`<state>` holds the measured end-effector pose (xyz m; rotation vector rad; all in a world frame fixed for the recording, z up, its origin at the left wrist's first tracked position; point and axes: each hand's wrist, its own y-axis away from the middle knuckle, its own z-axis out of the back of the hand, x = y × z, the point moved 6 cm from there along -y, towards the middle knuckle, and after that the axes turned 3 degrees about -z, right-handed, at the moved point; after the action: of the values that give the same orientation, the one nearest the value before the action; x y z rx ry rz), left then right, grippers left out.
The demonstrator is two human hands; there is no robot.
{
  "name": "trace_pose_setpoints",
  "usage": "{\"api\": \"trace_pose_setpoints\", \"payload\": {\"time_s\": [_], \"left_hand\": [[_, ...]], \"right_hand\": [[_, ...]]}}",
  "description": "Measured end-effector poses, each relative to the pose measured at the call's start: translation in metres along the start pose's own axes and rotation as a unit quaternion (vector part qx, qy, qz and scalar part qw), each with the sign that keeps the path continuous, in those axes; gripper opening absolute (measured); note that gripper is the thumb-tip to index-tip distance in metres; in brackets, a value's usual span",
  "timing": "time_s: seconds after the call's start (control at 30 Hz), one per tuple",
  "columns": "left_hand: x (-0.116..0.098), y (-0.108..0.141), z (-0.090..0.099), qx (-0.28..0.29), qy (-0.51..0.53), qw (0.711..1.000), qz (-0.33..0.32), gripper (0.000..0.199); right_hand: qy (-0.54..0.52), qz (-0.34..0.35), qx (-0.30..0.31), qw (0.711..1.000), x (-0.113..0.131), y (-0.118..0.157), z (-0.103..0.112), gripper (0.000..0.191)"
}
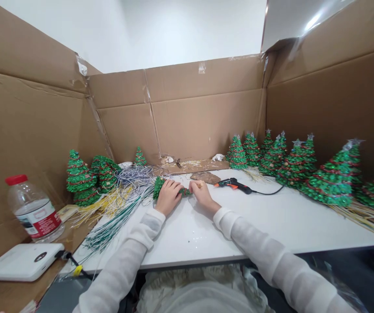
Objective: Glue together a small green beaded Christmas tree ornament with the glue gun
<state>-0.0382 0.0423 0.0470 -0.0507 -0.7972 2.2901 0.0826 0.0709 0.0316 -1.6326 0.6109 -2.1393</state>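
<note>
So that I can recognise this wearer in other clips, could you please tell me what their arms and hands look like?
Both arms wear loose, plain white sleeves: the left sleeve and right sleeve are wrinkled and reach about the wrists. The left hand and right hand are bare, without gloves.

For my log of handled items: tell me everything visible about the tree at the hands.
The tree is a small, green, roughly conical piece with a dense, bumpy surface; its material is unclear. It lies on its side over the white table, wide end to picture left, beside loose strands. The left hand covers its middle; the right hand is at its narrow end, exact contact unclear.
</note>
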Motion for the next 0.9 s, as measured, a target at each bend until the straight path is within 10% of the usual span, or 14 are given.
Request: {"api": "trace_pose_setpoints", "payload": {"time_s": [0.43,0.9], "left_hand": [[-0.007,0.002,-0.003,-0.008,-0.039,0.999,-0.027,0.031],[-0.016,0.0,-0.006,0.035,-0.063,0.996,-0.044,0.028]], "right_hand": [[-0.038,0.073,-0.13,0.988,0.02,0.001,0.03,0.028],[0.015,-0.001,-0.096,0.995,-0.006,-0.003,0.016,0.027]]}}
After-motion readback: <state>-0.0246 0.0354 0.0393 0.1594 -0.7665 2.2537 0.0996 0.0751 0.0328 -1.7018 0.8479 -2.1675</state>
